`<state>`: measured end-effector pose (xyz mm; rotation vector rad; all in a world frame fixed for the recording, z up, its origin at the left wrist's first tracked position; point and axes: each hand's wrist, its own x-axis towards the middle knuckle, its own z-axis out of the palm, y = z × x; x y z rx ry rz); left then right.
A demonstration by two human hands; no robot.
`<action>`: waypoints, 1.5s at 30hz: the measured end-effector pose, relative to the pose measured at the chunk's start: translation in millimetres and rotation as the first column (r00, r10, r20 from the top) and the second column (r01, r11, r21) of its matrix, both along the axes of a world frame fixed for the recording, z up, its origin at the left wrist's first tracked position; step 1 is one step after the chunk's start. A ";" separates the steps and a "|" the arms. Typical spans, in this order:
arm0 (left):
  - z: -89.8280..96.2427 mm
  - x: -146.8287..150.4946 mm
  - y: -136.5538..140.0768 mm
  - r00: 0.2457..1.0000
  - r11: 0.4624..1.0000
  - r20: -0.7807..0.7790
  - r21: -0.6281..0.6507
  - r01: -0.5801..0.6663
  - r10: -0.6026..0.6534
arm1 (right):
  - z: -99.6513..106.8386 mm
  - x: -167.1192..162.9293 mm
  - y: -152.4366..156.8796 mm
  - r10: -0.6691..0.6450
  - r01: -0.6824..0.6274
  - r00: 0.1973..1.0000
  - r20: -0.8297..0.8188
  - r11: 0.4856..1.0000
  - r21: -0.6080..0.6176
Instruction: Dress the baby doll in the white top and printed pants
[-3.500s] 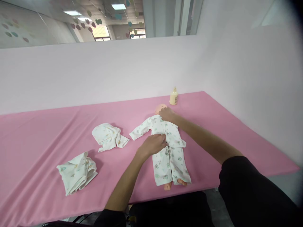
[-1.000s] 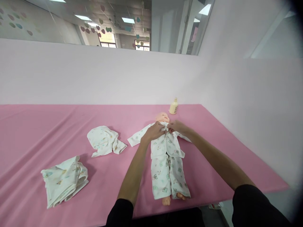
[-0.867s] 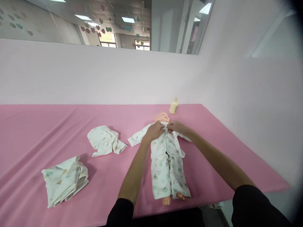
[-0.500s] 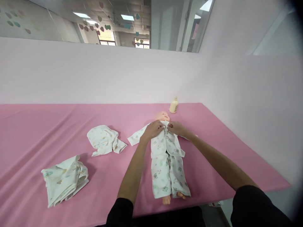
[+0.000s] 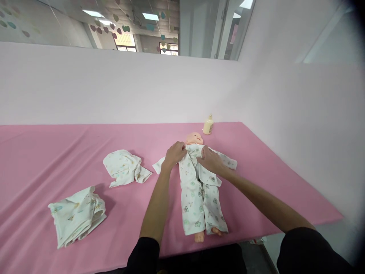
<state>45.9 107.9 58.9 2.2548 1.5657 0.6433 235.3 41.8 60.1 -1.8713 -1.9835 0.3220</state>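
Left hand: fingers bunched narrow, pinching the jacket near the shoulder on that side. Right hand: fingers curled in close over the other front panel, touching it (tips too hidden to say if cloth is gripped). Hands apart, chest of the jacket between them. Step in hand, my read: adjusting the jacket front. Next move calls for a light pinch on each edge, no tugging at the sleeves.

Doll lies face up on the pink worktop, head away from the person, feet by the near edge, printed trousers on. Pump bottle just beyond its head. Crumpled cloth and folded cloth off to the left.
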 end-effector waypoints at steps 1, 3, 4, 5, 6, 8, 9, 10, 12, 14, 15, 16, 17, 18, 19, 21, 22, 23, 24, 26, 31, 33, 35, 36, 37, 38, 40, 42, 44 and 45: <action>-0.5 -4.9 1.8 0.999 0.999 0.005 -0.002 -0.040 0.040 | -1.5 -0.3 0.2 -0.011 0.011 0.999 0.047 1.000 0.002; -1.8 -17.2 5.8 0.991 0.991 0.018 -0.008 -0.132 0.132 | -4.9 3.4 3.3 -0.040 0.040 0.993 0.108 0.999 0.001; -2.7 -24.2 7.8 0.984 0.984 0.025 -0.015 -0.177 0.177 | -6.3 7.3 6.0 -0.052 0.053 0.992 0.113 0.999 -0.006; -3.7 -31.2 9.6 0.975 0.975 0.032 -0.024 -0.219 0.220 | -7.2 12.6 9.0 -0.060 0.062 0.994 0.096 0.998 -0.015; -5.0 -37.8 11.1 0.966 0.966 0.037 -0.036 -0.256 0.257 | -7.7 19.4 12.2 -0.066 0.067 0.996 0.061 0.998 -0.022; -8.2 -48.7 13.5 0.953 0.952 0.042 -0.066 -0.298 0.301 | -7.4 37.8 18.6 -0.073 0.072 0.997 -0.037 0.997 -0.016; -10.1 -52.4 14.6 0.952 0.951 0.045 -0.081 -0.299 0.303 | -7.2 49.6 21.6 -0.081 0.082 0.993 -0.086 0.997 -0.001; -12.2 -54.6 15.6 0.955 0.953 0.049 -0.097 -0.287 0.293 | -7.3 63.1 24.4 -0.097 0.101 0.987 -0.125 0.995 0.022; -16.9 -54.9 18.1 0.967 0.963 0.062 -0.129 -0.236 0.246 | -10.2 93.6 29.0 -0.177 0.190 0.970 -0.167 0.980 0.065; -22.3 -50.7 21.3 0.979 0.968 0.058 -0.171 -0.184 0.197 | -17.8 124.5 31.5 -0.306 0.318 0.936 -0.172 0.947 0.048; -25.2 -47.4 23.0 0.982 0.966 0.048 -0.192 -0.171 0.184 | -23.3 138.0 31.6 -0.343 0.352 0.924 -0.170 0.936 0.022; -28.2 -43.7 24.7 0.983 0.963 0.034 -0.208 -0.172 0.183 | -29.5 149.2 31.2 -0.377 0.381 0.913 -0.155 0.925 -0.002; -31.4 -39.8 26.3 0.981 0.958 0.018 -0.218 -0.184 0.192 | -35.9 157.6 30.2 -0.393 0.393 0.909 -0.139 0.919 -0.027; -34.6 -35.8 27.9 0.978 0.954 0.006 -0.220 -0.203 0.209 | -42.1 162.8 29.0 -0.398 0.395 0.910 -0.119 0.917 -0.050; -37.7 -31.8 29.3 0.974 0.951 -0.001 -0.214 -0.223 0.228 | -47.5 164.8 27.8 -0.396 0.392 0.913 -0.100 0.918 -0.065; -43.7 -24.1 31.7 0.966 0.949 -0.001 -0.189 -0.253 0.257 | -54.3 160.3 26.6 -0.376 0.372 0.924 -0.065 0.926 -0.068; -46.2 -20.4 32.9 0.964 0.950 0.003 -0.171 -0.260 0.264 | -55.3 154.3 26.7 -0.360 0.357 0.932 -0.050 0.933 -0.050; -48.4 -16.9 34.0 0.964 0.954 0.010 -0.150 -0.261 0.265 | -54.5 146.3 27.5 -0.342 0.341 0.939 -0.038 0.940 -0.021; -50.1 -13.6 35.2 0.965 0.957 0.018 -0.128 -0.259 0.263 | -52.1 136.5 28.8 -0.322 0.322 0.946 -0.029 0.947 0.011; -52.0 -8.2 37.8 0.966 0.964 0.038 -0.087 -0.252 0.256 | -43.8 112.5 32.7 -0.255 0.255 0.967 -0.013 0.963 0.084; -48.9 -6.0 44.9 0.939 0.946 0.122 -0.068 -0.315 0.322 | -17.8 35.9 51.0 0.143 -0.152 0.988 0.060 0.967 0.204; -47.7 -9.6 47.9 0.915 0.929 0.162 -0.078 -0.361 0.369 | -10.6 5.8 62.9 0.307 -0.328 0.938 0.160 0.935 0.132; -48.4 -14.6 50.6 0.897 0.919 0.200 -0.093 -0.383 0.394 | -7.0 -19.1 76.9 0.420 -0.440 0.870 0.260 0.898 0.024; -49.6 -17.1 51.9 0.890 0.916 0.220 -0.104 -0.387 0.400 | -6.4 -29.1 84.3 0.453 -0.467 0.844 0.289 0.884 -0.022; -51.3 -19.6 53.2 0.882 0.914 0.239 -0.118 -0.388 0.406 | -6.5 -37.2 91.5 0.475 -0.481 0.825 0.307 0.875 -0.061; -53.1 -21.9 54.5 0.874 0.911 0.257 -0.134 -0.390 0.412 | -7.1 -43.8 98.4 0.492 -0.489 0.810 0.318 0.867 -0.097; -56.8 -25.6 57.1 0.859 0.906 0.290 -0.165 -0.389 0.421 | -9.4 -53.0 110.9 0.527 -0.500 0.778 0.343 0.849 -0.171; -59.8 -28.2 59.6 0.851 0.908 0.320 -0.198 -0.371 0.417 | -12.2 -59.2 120.6 0.559 -0.505 0.747 0.360 0.829 -0.239; -62.1 -30.6 61.6 0.853 0.914 0.342 -0.238 -0.329 0.395 | -15.3 -64.6 127.5 0.574 -0.495 0.728 0.374 0.818 -0.292; -63.1 -32.0 62.2 0.857 0.917 0.348 -0.260 -0.303 0.381 | -17.1 -67.5 129.9 0.575 -0.485 0.724 0.383 0.818 -0.311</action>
